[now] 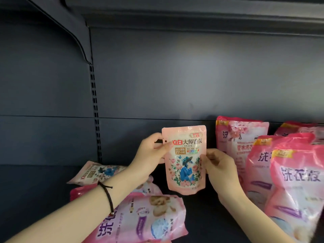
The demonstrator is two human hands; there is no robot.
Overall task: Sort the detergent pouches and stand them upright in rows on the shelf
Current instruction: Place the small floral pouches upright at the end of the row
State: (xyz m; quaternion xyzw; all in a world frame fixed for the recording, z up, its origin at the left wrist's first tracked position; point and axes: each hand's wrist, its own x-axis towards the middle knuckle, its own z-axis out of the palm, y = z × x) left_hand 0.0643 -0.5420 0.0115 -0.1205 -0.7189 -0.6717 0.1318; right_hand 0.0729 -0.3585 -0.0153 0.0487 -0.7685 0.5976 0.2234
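Note:
A small pale-pink floral pouch (185, 158) is held upright above the dark shelf (201, 216). My left hand (150, 153) grips its upper left edge, and my right hand (220, 165) pinches its right edge. A second small floral pouch (98, 171) lies flat at the left. Larger pink pouches (145, 220) lie flat in a heap under my left forearm. At the right, several large pink pouches (296, 178) stand upright in rows, the rear one (242, 135) against the back panel.
The dark back panel (192, 76) rises behind the shelf. A slotted upright post (95, 109) runs down at the left, with a bracket of the upper shelf (73, 27) overhead. Bare shelf shows at the far left (31, 186).

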